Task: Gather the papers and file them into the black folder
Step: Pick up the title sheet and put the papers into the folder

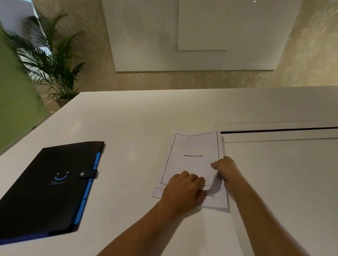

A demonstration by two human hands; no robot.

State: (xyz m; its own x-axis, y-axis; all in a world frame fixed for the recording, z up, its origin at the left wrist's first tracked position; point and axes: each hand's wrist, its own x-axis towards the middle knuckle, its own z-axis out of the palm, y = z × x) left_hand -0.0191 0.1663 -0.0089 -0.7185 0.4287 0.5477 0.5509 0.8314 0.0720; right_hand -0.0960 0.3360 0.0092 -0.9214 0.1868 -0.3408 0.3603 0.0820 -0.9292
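Note:
A small stack of white papers (192,157) lies on the white table (125,119), the top sheet headed "BIBLIOGRAPHY". My left hand (182,188) rests on the stack's near edge with fingers curled onto the sheets. My right hand (226,171) pinches the right edge of the top sheet, which bows upward near the corner. The black folder (47,187), shut with a snap strap and showing blue tabs along its right side, lies flat to the left, well apart from both hands.
A long cable slot with a raised lid (279,130) runs across the table just right of the papers. A potted palm (52,61) stands on the floor beyond the table's far left corner. A white board hangs on the wall.

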